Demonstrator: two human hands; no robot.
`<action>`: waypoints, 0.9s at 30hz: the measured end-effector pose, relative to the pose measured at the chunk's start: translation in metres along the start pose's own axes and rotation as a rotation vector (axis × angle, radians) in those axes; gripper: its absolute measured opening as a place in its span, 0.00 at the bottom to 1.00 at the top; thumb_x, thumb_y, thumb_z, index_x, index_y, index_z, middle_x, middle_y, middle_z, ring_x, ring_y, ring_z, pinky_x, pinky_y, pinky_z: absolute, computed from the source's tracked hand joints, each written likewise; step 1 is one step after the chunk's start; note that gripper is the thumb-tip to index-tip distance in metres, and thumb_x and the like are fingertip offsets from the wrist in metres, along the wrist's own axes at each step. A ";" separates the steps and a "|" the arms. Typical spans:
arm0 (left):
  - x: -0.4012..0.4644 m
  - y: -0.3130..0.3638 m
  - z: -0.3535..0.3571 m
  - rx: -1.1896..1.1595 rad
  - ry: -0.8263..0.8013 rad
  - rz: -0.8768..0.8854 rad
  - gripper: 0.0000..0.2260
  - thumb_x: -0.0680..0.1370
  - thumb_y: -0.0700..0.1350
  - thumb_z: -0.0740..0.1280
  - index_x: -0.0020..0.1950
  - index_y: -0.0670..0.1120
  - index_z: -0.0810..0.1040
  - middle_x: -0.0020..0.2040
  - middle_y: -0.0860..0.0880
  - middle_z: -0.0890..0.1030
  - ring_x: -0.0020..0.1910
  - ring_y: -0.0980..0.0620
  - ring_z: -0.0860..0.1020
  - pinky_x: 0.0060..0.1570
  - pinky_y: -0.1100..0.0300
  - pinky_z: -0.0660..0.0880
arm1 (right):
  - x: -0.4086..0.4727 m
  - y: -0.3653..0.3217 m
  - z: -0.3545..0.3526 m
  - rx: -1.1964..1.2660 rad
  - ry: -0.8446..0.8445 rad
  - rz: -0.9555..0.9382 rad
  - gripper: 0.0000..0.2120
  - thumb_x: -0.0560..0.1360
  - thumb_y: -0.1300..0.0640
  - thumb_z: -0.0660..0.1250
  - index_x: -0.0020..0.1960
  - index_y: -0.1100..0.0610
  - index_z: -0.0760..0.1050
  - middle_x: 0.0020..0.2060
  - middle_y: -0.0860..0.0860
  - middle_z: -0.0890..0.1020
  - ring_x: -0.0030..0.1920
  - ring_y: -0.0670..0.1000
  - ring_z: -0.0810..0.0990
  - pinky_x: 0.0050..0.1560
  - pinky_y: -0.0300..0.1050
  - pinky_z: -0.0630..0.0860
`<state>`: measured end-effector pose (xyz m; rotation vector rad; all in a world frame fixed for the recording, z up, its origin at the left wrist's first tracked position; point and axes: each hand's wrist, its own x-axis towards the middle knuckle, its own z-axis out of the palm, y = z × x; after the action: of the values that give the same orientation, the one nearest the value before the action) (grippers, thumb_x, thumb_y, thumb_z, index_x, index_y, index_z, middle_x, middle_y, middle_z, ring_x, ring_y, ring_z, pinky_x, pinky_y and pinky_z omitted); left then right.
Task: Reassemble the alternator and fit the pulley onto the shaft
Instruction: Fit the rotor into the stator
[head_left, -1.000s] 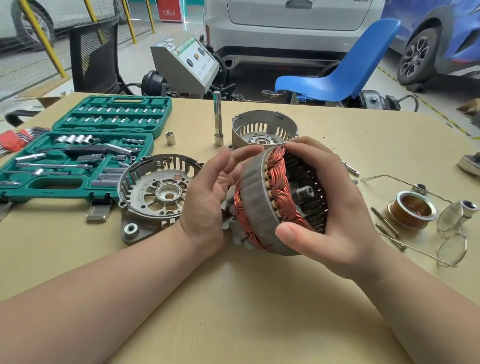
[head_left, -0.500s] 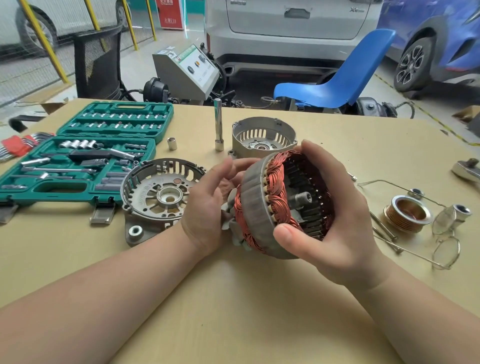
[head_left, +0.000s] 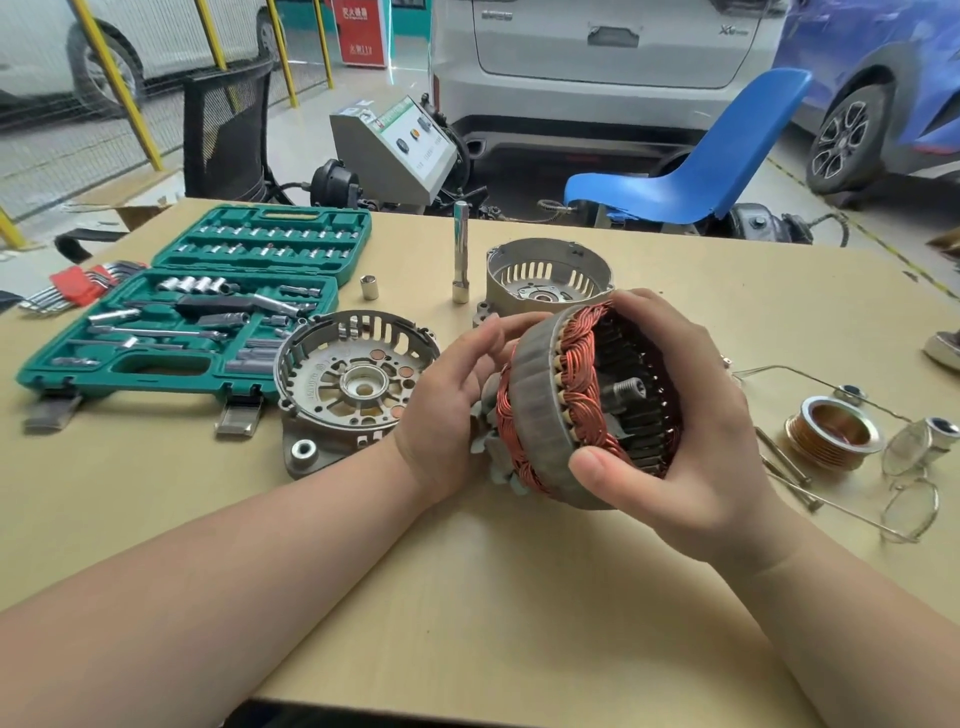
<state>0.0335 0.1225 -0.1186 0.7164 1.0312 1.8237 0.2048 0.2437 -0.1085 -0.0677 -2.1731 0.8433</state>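
A stator ring with copper windings (head_left: 540, 405) sits around the rotor, whose threaded shaft end (head_left: 626, 388) points right. My right hand (head_left: 691, 431) grips the ring, thumb on its lower rim and fingers over the top. My left hand (head_left: 447, 410) holds the rotor's left side, fingers curled toward the ring's upper edge. One housing half (head_left: 332, 384) lies flat just left of my left hand. The other housing half (head_left: 545, 275) stands behind the stator. The ribbed pulley (head_left: 831, 434) rests at the right.
An open green socket set (head_left: 182, 312) fills the left of the table. A loose socket (head_left: 369, 287) and an upright extension bar (head_left: 460, 254) stand behind. Long bolts (head_left: 784, 467), glasses (head_left: 909, 478) and small sockets lie by the pulley. A blue chair (head_left: 691, 176) stands beyond the far edge.
The stator and rotor have tilted slightly, and my left fingers have shifted along the ring's upper edge. The view has dropped a little. Both hands keep their hold.
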 end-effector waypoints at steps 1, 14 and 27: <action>0.000 0.001 0.000 -0.024 -0.009 -0.007 0.24 0.87 0.54 0.54 0.73 0.41 0.77 0.69 0.39 0.82 0.67 0.40 0.82 0.63 0.49 0.82 | 0.000 0.000 -0.001 -0.012 -0.012 0.005 0.44 0.72 0.34 0.73 0.80 0.54 0.65 0.75 0.55 0.72 0.74 0.63 0.72 0.70 0.66 0.72; 0.003 -0.003 -0.005 -0.006 0.046 -0.013 0.24 0.86 0.52 0.56 0.77 0.39 0.73 0.73 0.34 0.78 0.73 0.32 0.75 0.74 0.35 0.71 | 0.011 0.015 -0.010 0.075 -0.115 0.040 0.50 0.71 0.34 0.75 0.84 0.51 0.57 0.75 0.55 0.71 0.75 0.62 0.71 0.71 0.69 0.71; 0.009 -0.002 -0.009 -0.136 -0.029 -0.071 0.27 0.84 0.57 0.59 0.78 0.42 0.72 0.77 0.35 0.73 0.78 0.31 0.70 0.77 0.34 0.67 | 0.015 -0.004 -0.012 -0.145 -0.181 0.083 0.48 0.69 0.32 0.69 0.83 0.48 0.61 0.77 0.47 0.67 0.79 0.53 0.64 0.75 0.61 0.68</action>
<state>0.0235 0.1282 -0.1243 0.6151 0.8931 1.7979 0.2034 0.2513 -0.0908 -0.1611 -2.4146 0.7617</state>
